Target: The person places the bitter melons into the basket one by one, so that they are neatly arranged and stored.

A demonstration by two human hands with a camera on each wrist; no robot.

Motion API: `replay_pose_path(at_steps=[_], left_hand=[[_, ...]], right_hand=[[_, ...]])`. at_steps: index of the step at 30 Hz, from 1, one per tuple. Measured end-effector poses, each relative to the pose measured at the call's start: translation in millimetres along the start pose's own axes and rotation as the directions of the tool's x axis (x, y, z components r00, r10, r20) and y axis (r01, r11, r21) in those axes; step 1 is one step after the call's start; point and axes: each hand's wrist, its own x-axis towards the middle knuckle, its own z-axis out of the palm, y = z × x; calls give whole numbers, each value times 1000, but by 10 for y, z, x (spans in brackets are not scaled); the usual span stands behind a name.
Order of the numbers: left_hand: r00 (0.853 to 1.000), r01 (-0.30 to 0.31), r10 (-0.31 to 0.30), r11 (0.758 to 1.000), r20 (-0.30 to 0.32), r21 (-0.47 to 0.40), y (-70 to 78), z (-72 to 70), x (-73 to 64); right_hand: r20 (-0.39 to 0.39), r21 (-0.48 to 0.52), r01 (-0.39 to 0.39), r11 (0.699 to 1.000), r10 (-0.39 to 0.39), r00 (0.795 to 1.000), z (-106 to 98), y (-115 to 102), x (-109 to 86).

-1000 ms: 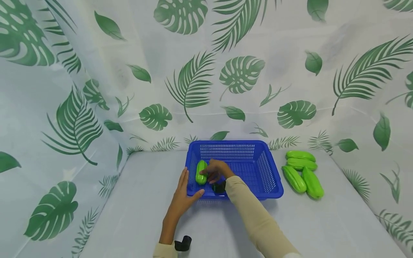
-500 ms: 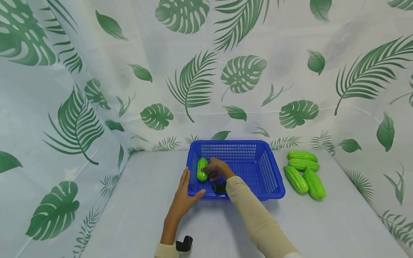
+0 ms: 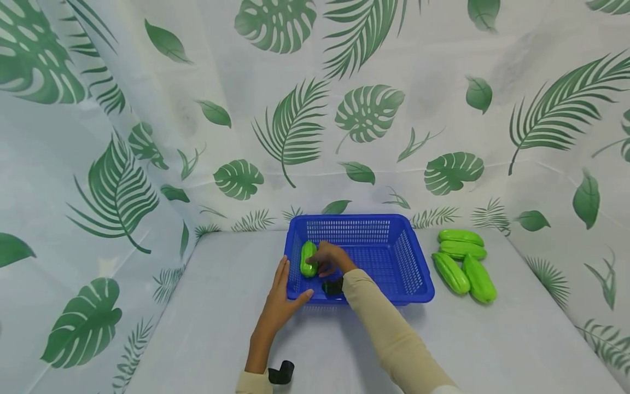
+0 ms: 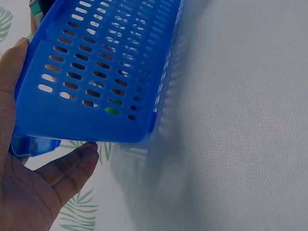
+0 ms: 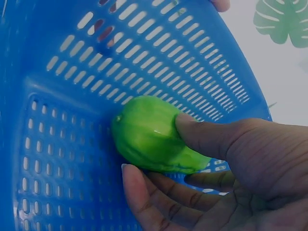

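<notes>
A glossy green papaya (image 3: 308,259) lies lengthwise against the left wall inside a blue perforated plastic basket (image 3: 410,295). My right hand (image 3: 332,259) reaches into the basket and holds the papaya from its right side. In the right wrist view, the thumb presses on the papaya (image 5: 147,132) and the curled fingers lie along its other side. My left hand (image 3: 278,306) rests at the basket's front left corner, with straight fingers along the left side and the thumb at the front rim. In the left wrist view, that hand (image 4: 29,192) spans the basket's corner.
Several more green papayas (image 3: 460,250) lie together on the white tabletop (image 3: 221,284), right of the basket. A leaf-printed white curtain (image 3: 305,109) stands behind and at both sides. Black devices are worn at the left wrist (image 3: 281,372) and right wrist (image 3: 333,285).
The papaya in the basket has shifted slightly toward the back with my right hand on it. My left hand has stayed at the basket's corner.
</notes>
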Motion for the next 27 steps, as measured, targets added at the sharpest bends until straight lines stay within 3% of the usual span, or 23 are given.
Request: replay_pose_path(at_steps=[11,17,21,27], left_hand=[[1000,-3,3,1000,-4,0,28,4,-11],[1000,3,-4,1000,-7,-9,11,1,-15],[1000,10,-10,1000,-1,-7,22,10,-4],[1000,5,-5,1000,-16,-1,34,7,-9]], right_hand=[[-9,8,-18,1000,18,1000,-73,38,-80],[38,32,-8,999,7,999,-281,28,-111],[79,90,45,995,-52,995,-530,20,-194],[49,112,201,973,-208,977,-822,62,-406]])
